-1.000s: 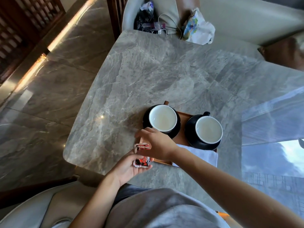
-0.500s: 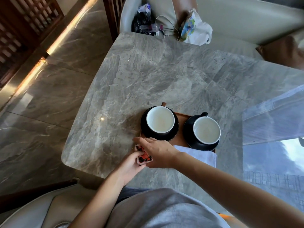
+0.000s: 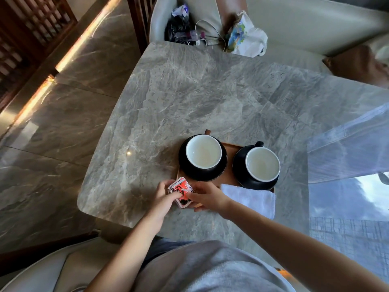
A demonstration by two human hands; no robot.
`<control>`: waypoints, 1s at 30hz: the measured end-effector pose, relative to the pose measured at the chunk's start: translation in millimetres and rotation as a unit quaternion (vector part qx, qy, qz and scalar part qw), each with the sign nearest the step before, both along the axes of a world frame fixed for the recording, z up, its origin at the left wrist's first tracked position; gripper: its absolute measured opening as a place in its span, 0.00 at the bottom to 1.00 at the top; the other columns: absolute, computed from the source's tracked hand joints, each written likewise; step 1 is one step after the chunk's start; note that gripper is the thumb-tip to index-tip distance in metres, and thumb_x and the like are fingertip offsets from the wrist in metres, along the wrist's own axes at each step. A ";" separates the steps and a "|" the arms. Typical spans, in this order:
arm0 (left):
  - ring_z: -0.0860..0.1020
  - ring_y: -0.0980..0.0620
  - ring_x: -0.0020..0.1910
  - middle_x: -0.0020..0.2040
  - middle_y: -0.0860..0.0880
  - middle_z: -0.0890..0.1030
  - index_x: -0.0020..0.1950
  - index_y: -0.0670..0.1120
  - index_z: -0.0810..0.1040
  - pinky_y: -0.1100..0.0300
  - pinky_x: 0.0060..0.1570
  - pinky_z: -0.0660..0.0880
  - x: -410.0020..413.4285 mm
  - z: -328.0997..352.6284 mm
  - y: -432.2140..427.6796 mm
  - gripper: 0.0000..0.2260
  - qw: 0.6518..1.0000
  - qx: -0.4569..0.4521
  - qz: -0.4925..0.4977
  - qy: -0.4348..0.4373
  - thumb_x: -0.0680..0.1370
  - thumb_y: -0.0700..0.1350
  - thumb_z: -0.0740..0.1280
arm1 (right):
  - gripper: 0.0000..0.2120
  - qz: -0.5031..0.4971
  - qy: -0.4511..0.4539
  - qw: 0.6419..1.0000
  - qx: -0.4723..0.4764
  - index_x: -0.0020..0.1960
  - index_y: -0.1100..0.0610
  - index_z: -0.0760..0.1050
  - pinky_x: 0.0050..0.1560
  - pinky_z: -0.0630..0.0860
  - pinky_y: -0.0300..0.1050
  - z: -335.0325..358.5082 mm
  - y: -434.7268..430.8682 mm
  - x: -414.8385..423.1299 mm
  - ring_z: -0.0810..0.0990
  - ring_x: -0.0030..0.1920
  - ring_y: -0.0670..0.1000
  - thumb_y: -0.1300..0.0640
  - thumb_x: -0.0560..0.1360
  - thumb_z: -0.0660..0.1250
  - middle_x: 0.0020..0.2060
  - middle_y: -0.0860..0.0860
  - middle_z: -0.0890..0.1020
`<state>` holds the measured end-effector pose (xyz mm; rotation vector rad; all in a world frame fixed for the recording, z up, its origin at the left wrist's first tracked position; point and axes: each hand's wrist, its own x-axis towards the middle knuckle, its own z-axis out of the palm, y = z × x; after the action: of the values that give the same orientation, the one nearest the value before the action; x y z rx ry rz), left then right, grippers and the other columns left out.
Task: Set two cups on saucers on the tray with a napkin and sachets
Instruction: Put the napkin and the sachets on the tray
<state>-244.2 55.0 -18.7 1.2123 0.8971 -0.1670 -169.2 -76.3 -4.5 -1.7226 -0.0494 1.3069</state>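
Lower centre: left hand (image 3: 162, 193) and right hand (image 3: 205, 197) pinch red-and-white paper sachets (image 3: 180, 191), squaring them at the brown wooden tray (image 3: 229, 147) corner.

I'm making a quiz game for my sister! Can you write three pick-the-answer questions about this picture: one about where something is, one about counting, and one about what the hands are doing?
1. Where does the white napkin lie?
A) hanging on a hook
B) at the near edge of the tray, in front of the right cup
C) in a bucket

2. How many cups stand on black saucers?
A) one
B) two
C) four

3. What are the hands doing?
A) both hold the sachets
B) clapping
C) waving in the air

Answers:
1 B, it lies just in front of that cup's saucer.
2 B, the left cup and the right cup each have one.
3 A, the left hand and right hand pinch them at the tray's near left corner.
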 end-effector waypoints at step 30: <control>0.70 0.48 0.57 0.54 0.53 0.77 0.55 0.53 0.72 0.51 0.52 0.64 20.7 -28.3 -7.6 0.11 0.737 0.573 -0.356 0.047 0.74 0.49 0.63 | 0.18 -0.250 0.171 0.953 -0.014 0.61 0.63 0.74 0.41 0.80 0.43 0.3 -11.2 2.4 0.83 0.46 0.54 0.51 0.81 0.56 0.54 0.62 0.82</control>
<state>-223.5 47.5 -47.0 2.7287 0.5158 -0.3020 -166.8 -87.4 -4.2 -1.3822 0.5721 1.1986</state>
